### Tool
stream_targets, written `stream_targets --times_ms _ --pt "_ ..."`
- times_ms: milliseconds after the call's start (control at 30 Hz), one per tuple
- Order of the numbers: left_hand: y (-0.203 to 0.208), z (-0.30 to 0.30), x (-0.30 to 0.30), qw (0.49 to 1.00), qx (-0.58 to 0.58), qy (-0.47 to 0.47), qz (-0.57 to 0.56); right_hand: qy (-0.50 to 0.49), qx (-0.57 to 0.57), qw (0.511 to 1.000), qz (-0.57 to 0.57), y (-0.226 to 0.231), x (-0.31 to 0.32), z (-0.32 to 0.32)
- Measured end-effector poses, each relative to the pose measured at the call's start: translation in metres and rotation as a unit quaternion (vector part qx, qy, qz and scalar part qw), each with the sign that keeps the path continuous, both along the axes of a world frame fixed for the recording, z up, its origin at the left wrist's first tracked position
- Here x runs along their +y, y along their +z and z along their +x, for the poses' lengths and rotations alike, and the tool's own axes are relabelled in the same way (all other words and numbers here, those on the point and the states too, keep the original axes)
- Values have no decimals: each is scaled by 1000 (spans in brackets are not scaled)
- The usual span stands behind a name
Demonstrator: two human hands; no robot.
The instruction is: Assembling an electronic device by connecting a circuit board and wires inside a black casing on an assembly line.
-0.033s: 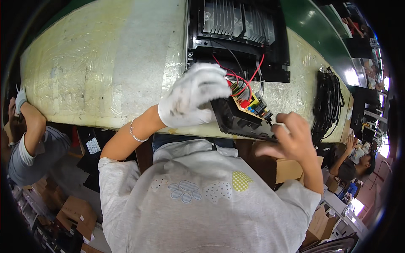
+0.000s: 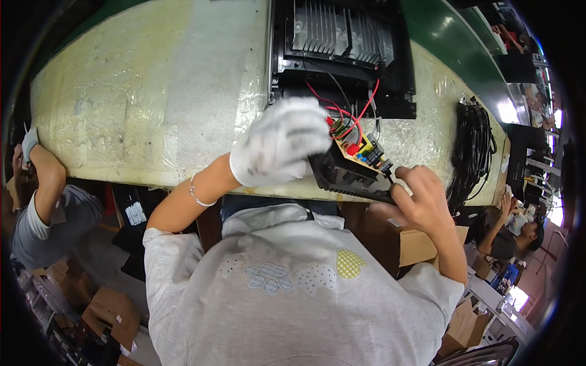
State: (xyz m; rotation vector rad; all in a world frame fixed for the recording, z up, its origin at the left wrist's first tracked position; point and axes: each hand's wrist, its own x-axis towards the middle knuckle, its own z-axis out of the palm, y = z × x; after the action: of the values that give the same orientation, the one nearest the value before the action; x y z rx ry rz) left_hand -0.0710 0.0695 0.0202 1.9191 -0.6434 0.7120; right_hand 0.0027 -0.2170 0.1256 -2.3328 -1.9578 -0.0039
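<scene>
A black ribbed plastic panel (image 2: 345, 175) is tilted at the near edge of the bench. A circuit board (image 2: 365, 160) with red, yellow, blue and black parts lies on it. My left hand (image 2: 274, 143), in a white glove and slightly blurred, is curled round the panel's left end, by the red wires (image 2: 354, 125). My bare right hand (image 2: 421, 198) has its fingers bent over the panel's right end, with a white covering on one finger. Its blurred thumb is near the lower edge. Wires run from the board to a large black housing (image 2: 397, 91) with metal fins.
A bundle of black cables (image 2: 471, 152) lies at the bench's right side. Plastic film covers the bench top (image 2: 122, 122). A co-worker's gloved hand (image 2: 29, 143) is at the far left, and another person (image 2: 510, 229) sits at the right. Cardboard boxes (image 2: 113, 317) stand below.
My right hand and the panel's right end have shifted slightly left. My left glove has moved a little and stays at the panel's left end.
</scene>
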Motion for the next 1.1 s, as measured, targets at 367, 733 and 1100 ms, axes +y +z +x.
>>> stream_targets --times_ms 367,733,1100 --pt "109 72 74 908 194 367 56 -3 -182 961 209 43 92 184" --pt "116 46 46 896 307 228 227 -175 96 977 -72 -17 33 139" --pt "102 245 46 910 261 239 215 -192 159 950 186 -84 47 234"
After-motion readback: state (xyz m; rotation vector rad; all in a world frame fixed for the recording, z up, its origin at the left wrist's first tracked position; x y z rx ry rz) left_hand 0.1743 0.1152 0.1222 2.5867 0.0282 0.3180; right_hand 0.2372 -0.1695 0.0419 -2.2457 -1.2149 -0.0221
